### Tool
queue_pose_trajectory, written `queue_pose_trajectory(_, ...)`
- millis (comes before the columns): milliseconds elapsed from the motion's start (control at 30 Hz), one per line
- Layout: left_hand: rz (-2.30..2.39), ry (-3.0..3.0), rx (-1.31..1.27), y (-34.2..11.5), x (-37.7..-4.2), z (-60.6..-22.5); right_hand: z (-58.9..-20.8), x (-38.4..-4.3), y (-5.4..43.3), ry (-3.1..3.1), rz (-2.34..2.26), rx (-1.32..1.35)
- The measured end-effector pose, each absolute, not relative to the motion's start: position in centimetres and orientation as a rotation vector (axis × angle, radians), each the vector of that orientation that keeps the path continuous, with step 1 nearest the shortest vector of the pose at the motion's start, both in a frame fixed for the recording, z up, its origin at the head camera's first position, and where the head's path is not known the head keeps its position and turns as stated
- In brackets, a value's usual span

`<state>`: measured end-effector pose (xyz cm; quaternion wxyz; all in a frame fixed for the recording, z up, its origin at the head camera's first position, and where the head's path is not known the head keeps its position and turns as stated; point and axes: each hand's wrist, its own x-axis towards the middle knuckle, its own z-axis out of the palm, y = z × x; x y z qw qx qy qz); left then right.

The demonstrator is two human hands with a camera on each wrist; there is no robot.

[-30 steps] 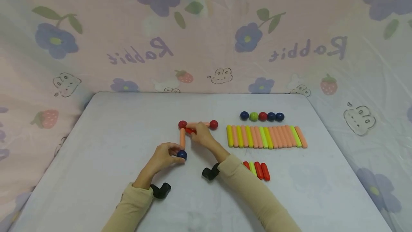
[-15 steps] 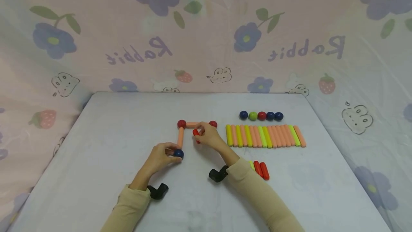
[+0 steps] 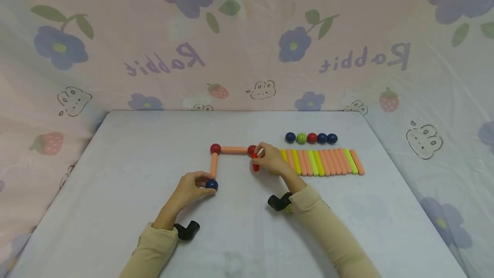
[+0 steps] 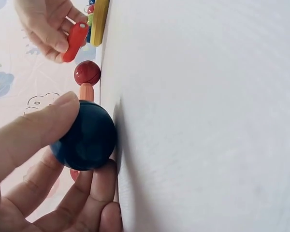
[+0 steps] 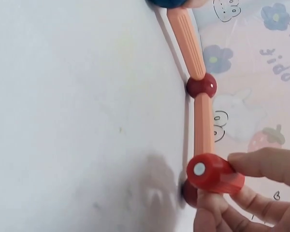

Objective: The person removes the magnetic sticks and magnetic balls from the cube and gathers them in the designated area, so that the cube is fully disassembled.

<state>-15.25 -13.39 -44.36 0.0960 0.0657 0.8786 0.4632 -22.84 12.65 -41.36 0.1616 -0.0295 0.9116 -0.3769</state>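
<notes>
My left hand [image 3: 189,192] pinches a dark blue ball [image 4: 87,137] between thumb and fingers on the table. A peach rod [image 3: 214,165] runs from that ball to a red ball [image 3: 215,149]. From there a second peach rod [image 3: 234,150] leads right to another red ball [image 3: 251,149], giving a bent shape. Close to this right ball, my right hand [image 3: 270,160] holds a short red rod [image 5: 217,175] between thumb and fingers. Its near end shows a pale round tip in the right wrist view. Whether the rod touches the ball, I cannot tell.
A row of yellow, green and peach rods [image 3: 328,163] lies to the right, partly behind my right hand. Behind it several balls [image 3: 312,137] stand in line. My right wrist and sleeve cover most of a green rod [image 3: 289,210]. A patterned cloth [image 3: 239,55] hangs behind the table.
My right hand has carried the red rod from beside the left red ball rightward to the right red ball. My left hand stays on the blue ball, with barely any shift.
</notes>
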Motion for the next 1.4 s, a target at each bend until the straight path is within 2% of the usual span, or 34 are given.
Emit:
queue_pose_trajectory(600, 1.362, 2.591, 0.175, -13.5, -15.2, -44.2, -40.5, -19.6, 20.4, 2.569, -1.141, -0.177)
queue_pose_trajectory(1400, 1.349, 2.569, 0.165, -13.5, -15.4, -44.1, -41.9, -13.1, 29.1, 2.567, -1.092, -0.061)
